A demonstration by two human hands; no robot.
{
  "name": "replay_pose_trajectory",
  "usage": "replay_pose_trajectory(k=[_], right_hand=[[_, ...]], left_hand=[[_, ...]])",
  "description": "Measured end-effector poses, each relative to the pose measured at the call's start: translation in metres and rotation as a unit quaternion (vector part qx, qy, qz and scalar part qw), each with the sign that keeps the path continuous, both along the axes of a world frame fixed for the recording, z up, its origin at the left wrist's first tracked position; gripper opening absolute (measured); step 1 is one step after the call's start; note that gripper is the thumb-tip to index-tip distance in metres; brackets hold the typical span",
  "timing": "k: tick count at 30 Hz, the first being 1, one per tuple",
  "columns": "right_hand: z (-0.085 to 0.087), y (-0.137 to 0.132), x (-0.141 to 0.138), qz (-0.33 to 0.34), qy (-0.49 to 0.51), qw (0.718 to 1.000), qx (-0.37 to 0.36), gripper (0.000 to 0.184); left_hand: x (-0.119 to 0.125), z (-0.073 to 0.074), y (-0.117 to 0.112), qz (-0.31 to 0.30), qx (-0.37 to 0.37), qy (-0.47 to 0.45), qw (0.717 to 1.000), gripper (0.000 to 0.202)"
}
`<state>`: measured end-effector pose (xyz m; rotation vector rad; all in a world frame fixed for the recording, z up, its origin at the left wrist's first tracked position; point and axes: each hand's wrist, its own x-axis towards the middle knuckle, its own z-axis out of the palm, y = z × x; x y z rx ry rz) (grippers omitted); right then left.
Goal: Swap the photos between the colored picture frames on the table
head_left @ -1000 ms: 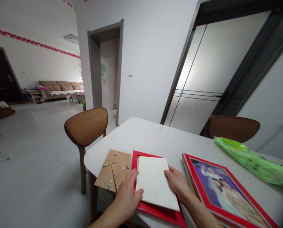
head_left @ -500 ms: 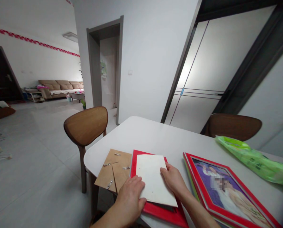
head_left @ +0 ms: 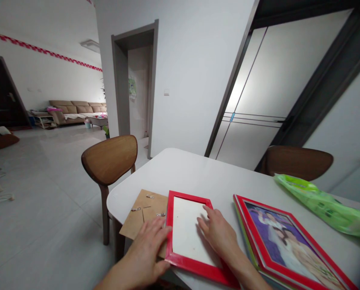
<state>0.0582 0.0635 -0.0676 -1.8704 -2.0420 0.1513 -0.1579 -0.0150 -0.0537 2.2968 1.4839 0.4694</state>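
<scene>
A red picture frame [head_left: 194, 269] lies on the table in front of me. Inside its border sits a white sheet [head_left: 187, 229]. My left hand [head_left: 148, 247] rests at the frame's left side with its fingers stretched out, the fingertips by the frame's edge and the thumb near its lower left corner. Over the right part of the sheet is my right hand [head_left: 220, 231], fingers apart, the index finger reaching to the sheet's upper right. Partly under my left hand lies a brown backing board [head_left: 146, 203] with several metal clips.
To the right, another red frame [head_left: 291, 215] with a photo of people lies on a stack. Behind it is a green plastic bag [head_left: 324, 205]. Wooden chairs [head_left: 110, 159] stand around the white table [head_left: 192, 169]. A sofa [head_left: 77, 110] is far left.
The white sheet has gone from lying over the frame's border to lying within it. My left hand has moved left off the sheet onto the frame's edge; my right fingers have spread.
</scene>
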Motion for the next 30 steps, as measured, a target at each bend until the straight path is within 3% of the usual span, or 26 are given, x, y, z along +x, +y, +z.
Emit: replay_pose_trajectory(k=[3, 5, 8, 11, 14, 19, 24, 30], right_hand=[[0.006, -0.018, -0.034, 0.125, 0.052, 0.991, 0.016, 0.037], [0.008, -0.03, -0.064, 0.19, 0.056, 0.98, 0.02, 0.034], [0.005, -0.042, -0.104, 0.202, 0.045, 0.978, 0.034, 0.039], [0.003, -0.043, -0.118, 0.194, 0.076, 0.978, 0.025, 0.042], [0.011, -0.043, -0.101, 0.197, 0.131, 0.971, 0.033, 0.044], [0.018, -0.045, -0.035, 0.169, 0.143, 0.974, 0.044, 0.039], [0.001, -0.045, 0.018, 0.117, 0.104, 0.988, 0.0, 0.036], [-0.02, -0.047, 0.03, 0.106, 0.058, 0.993, 0.011, 0.038]], left_hand=[[-0.039, -0.008, 0.002, 0.104, -0.018, 0.061, 0.993, 0.072], [-0.058, -0.02, 0.007, 0.154, 0.0, 0.081, 0.985, 0.065], [-0.071, -0.036, 0.012, 0.173, 0.049, 0.064, 0.982, 0.053], [-0.071, -0.037, 0.013, 0.181, 0.09, 0.029, 0.979, 0.044], [-0.059, -0.023, 0.009, 0.166, 0.127, 0.0, 0.978, 0.039], [-0.006, -0.001, 0.006, 0.098, 0.117, -0.04, 0.987, 0.039], [0.043, -0.004, 0.014, 0.042, 0.047, -0.033, 0.997, 0.038], [0.051, -0.01, 0.016, 0.014, 0.005, 0.011, 1.0, 0.03]])
